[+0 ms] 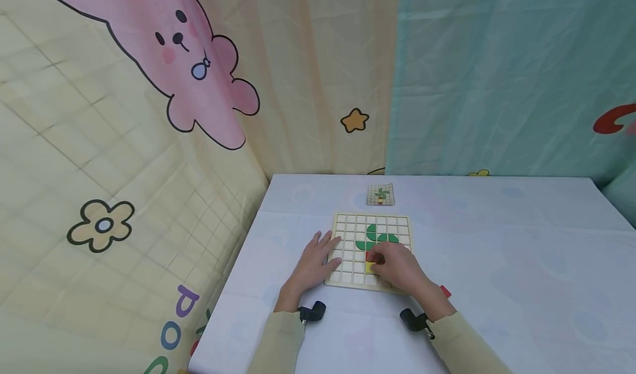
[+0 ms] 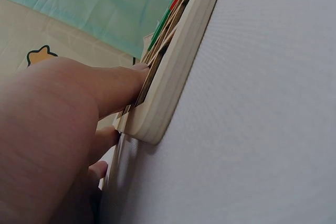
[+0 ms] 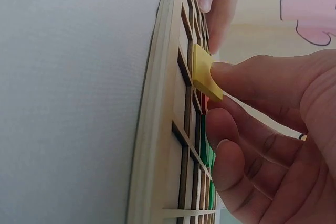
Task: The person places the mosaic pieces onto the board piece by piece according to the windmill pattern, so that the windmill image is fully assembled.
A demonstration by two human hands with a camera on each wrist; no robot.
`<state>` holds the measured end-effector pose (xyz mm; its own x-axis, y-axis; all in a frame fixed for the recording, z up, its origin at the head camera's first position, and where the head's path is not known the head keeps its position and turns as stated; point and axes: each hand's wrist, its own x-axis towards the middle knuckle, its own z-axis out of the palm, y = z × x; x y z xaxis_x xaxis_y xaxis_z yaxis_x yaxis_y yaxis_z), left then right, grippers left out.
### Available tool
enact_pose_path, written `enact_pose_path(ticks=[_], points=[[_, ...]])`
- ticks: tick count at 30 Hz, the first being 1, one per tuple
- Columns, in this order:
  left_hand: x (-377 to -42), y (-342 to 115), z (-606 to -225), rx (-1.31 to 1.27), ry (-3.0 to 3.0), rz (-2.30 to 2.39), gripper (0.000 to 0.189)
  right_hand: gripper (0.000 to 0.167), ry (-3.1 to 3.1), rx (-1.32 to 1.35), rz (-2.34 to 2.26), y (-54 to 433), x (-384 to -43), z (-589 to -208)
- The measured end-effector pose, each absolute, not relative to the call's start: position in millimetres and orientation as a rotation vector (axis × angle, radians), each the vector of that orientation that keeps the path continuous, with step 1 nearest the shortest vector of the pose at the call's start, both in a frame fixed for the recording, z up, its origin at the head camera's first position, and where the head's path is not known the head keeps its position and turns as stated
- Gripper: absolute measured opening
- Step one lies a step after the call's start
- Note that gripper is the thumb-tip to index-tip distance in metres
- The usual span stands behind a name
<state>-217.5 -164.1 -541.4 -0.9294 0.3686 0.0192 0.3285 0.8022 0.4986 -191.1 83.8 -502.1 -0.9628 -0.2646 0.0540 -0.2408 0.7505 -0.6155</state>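
Note:
A wooden grid board lies on the table with green rounded pieces and a red piece in its cells. My right hand is over the lower middle of the board and pinches a yellow square tile between thumb and fingers, tilted against the grid just below the red piece. At the board's left edge rests my left hand, fingers spread and thumb on the grid; the left wrist view shows its thumb touching the board's corner. The right hand partly covers the board's right side.
Behind the board lies a small pattern card with a green, red and yellow picture on a grid. A red piece is on the white table, partly behind my right wrist. Printed curtains hang beyond the table's far edge.

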Motion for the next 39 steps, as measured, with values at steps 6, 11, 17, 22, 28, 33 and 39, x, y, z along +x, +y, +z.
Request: enact_pose_path(ticks=[6, 11, 17, 22, 28, 33, 39], points=[[-217.4, -163.4, -541.0, 0.555, 2.908, 0.783, 0.061, 0.014, 2.91, -0.416, -1.012, 87.0, -190.4, -499.4], [-217.4, -163.0, -539.8, 0.554, 2.907, 0.795, 0.061, 0.015, 2.921, -0.418, -1.016, 91.3, -190.3, -498.9], [-218.1, -163.0, -541.8, 0.541, 2.904, 0.791, 0.061, 0.013, 2.894, -0.384, -1.042, 97.7, -190.1, -500.0], [-218.4, -163.4, -543.3, 0.55, 2.9, 0.798, 0.062, 0.012, 2.896, -0.389, -1.018, 106.5, -189.0, -499.1], [-218.5, -163.2, -543.2, 0.555, 2.901, 0.801, 0.061, 0.013, 2.882, -0.364, -1.021, 117.5, -187.3, -494.9], [-218.3, -162.2, -542.7, 0.55, 2.905, 0.809, 0.061, 0.013, 2.887, -0.343, -1.011, 126.9, -186.7, -492.6], [-218.4, -161.9, -543.8, 0.533, 2.906, 0.802, 0.061, 0.015, 2.907, -0.36, -0.992, 139.2, -185.9, -492.1]])
